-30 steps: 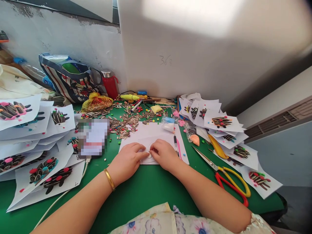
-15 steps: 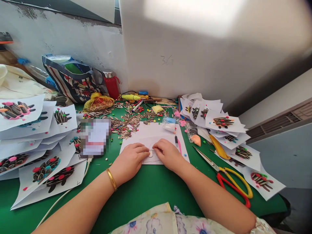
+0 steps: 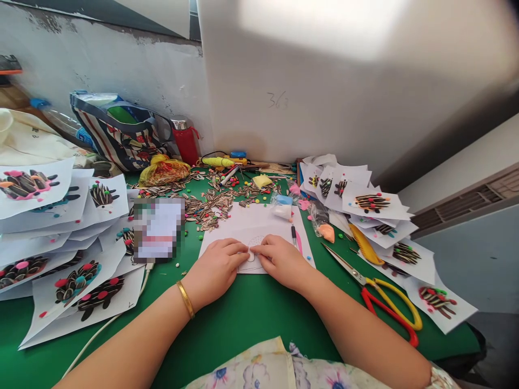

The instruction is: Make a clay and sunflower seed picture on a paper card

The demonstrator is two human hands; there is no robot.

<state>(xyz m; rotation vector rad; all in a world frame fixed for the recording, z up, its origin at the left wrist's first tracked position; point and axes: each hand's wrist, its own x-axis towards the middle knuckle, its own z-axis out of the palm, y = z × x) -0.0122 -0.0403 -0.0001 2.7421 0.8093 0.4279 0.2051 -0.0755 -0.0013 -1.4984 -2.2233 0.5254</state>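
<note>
A small flattened piece of white clay (image 3: 251, 256) lies on a white sheet of paper (image 3: 219, 229) bearing a faint pencil outline. My left hand (image 3: 221, 266), with a gold bangle at the wrist, rests on the sheet's lower left, its fingers closed together and the tips against the clay's left edge. From the other side my right hand (image 3: 283, 260) reaches in, fingers curled, thumb and index tips touching the clay. A pen (image 3: 293, 234) lies on the paper beyond my right hand. Fingertips hide part of the outline.
Sunflower seeds (image 3: 211, 208) are scattered behind the paper. Stacks of seed-decorated cards stand left (image 3: 97, 324) and right (image 3: 441, 302). Open scissors (image 3: 367, 281) lie at right, near bagged orange clay (image 3: 325, 233). A blurred phone (image 3: 158, 229) with a cable lies left.
My right hand has shifted slightly, its index finger now stretched over the clay and more of the pencil outline showing. My left hand has stayed almost still.
</note>
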